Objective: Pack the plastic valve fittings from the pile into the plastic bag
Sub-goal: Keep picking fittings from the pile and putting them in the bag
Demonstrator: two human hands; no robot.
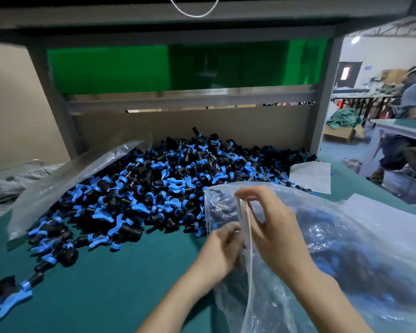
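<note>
Left hand (222, 248) pinches the lower mouth edge of the plastic bag (360, 239), right hand (276, 227) pinches the rim above it. Bag lies on the green table (111, 284), against the right side of the valve fitting pile (154, 183); dark and blue fittings show through its film.

Black-and-blue valve fittings (159, 186) lie heaped beside the crumpled, partly filled clear plastic bag (346, 236).

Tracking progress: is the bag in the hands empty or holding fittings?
Partly filled: black and blue valve fittings show through the clear plastic bag.
</note>
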